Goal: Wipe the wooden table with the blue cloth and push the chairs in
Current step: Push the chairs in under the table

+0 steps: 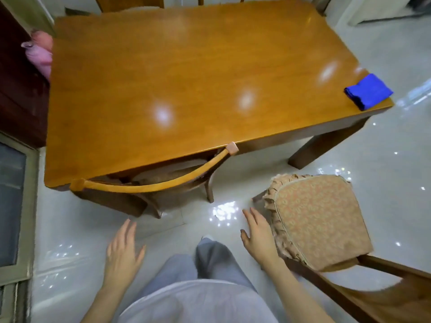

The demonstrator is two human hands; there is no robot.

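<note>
Far left: pink bundle (pixel 39 54) is sitting against a dark cabinet (pixel 18 94), just beside the table's left edge. Wooden table (pixel 186 73) is filling the upper frame, its glossy top reflecting lights. Tucked chair (pixel 149 185) is sitting at the near-left side with its seat under the top and its curved backrest right at the table edge. Left hand (pixel 123 250) is hanging over the floor tiles (pixel 70 229) below that chair, fingers straight and slightly spread, holding nothing. Grey trouser legs (pixel 210 259) are showing between the hands. Right hand (pixel 258 241) is hovering at the frilled left edge of the cushioned chair (pixel 319 220), fingers straight and relaxed, gripping nothing. Whether it is touching the frill, cannot tell. That chair is standing pulled out and angled, off the table's near-right corner. Blue cloth (pixel 368 92) is lying folded on the table's near-right corner, well apart from both hands.
</note>
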